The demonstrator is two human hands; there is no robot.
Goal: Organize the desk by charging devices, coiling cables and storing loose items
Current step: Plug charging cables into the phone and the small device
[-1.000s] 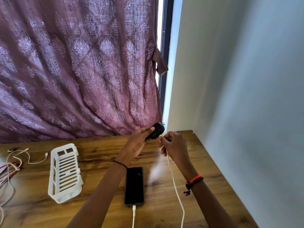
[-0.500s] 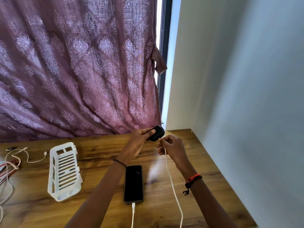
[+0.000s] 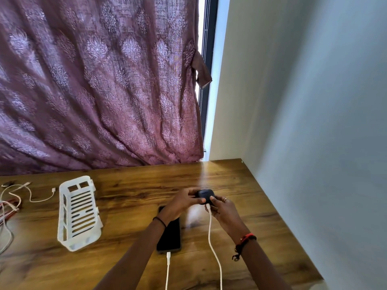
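Toward the bench's [image 3: 125, 181] far right corner, your left hand [image 3: 180, 203] closes round the small black oval earbud case [image 3: 204, 194], steadying it, while your right hand [image 3: 225, 210] pinches the white charging cable's [image 3: 210, 233] plug against its near end, probably to seat it.

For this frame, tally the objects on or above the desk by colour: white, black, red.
White: 4 – basket, phone's cable, case's cable, loose cable
Black: 2 – phone, case
Red: 1 – cable bundle
Total: 7
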